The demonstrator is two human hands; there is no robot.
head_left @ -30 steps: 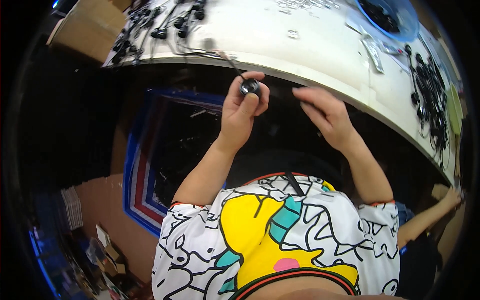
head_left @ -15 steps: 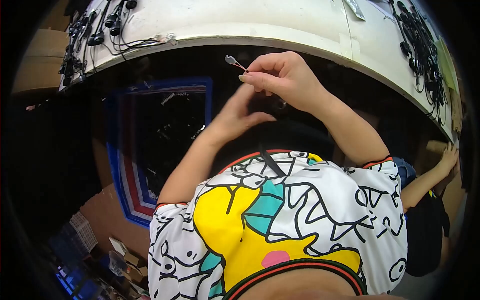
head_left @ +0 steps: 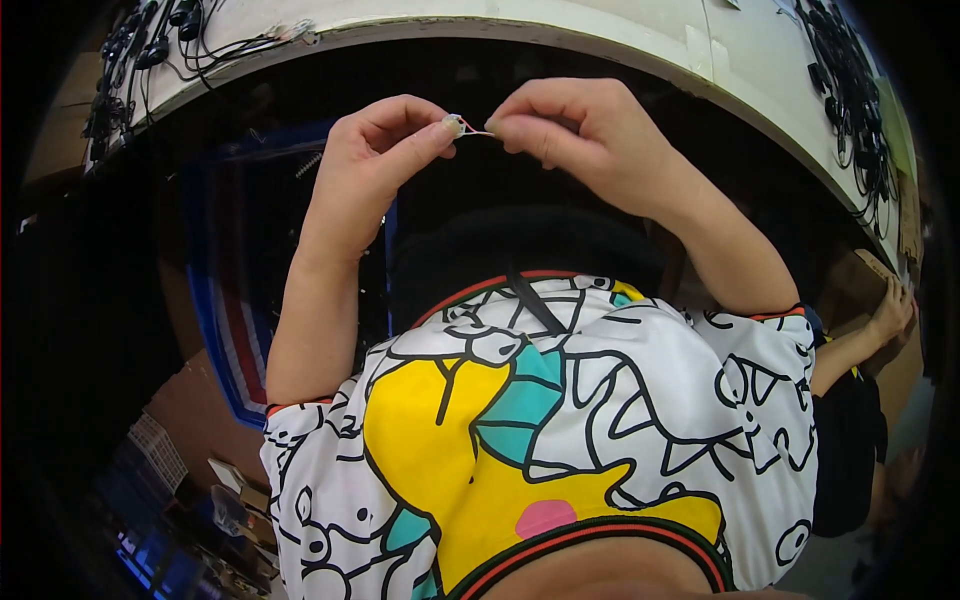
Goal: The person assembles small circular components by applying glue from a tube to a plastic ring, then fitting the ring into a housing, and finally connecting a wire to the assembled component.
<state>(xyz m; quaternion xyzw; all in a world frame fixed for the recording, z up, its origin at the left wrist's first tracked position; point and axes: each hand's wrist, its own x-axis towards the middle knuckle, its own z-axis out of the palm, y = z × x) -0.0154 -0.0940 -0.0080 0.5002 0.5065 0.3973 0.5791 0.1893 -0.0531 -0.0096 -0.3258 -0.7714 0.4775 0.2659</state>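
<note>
A small whitish connector (head_left: pixel 457 125) sits pinched between the thumb and fingertips of my left hand (head_left: pixel 368 165). From it a pair of thin wires (head_left: pixel 475 131), reddish and pale, runs across to my right hand (head_left: pixel 598 142). The thumb and index finger of that hand are closed on the wires. Both hands are raised in front of the white table's near edge, with a short stretch of wire between them. The rest of the wires is hidden by my right fingers.
Black cables lie at the left end of the white table (head_left: pixel 560 22), with thin leads by its edge. A bundle of black cables (head_left: pixel 840 95) lies at the right. Below left hangs a blue-edged striped bag (head_left: pixel 235 310). A co-worker's hand (head_left: pixel 893 310) touches cardboard at right.
My left hand has come up and taken hold of the connector, which hung free from my right fingers before. The right hand stays pinched, slightly higher.
</note>
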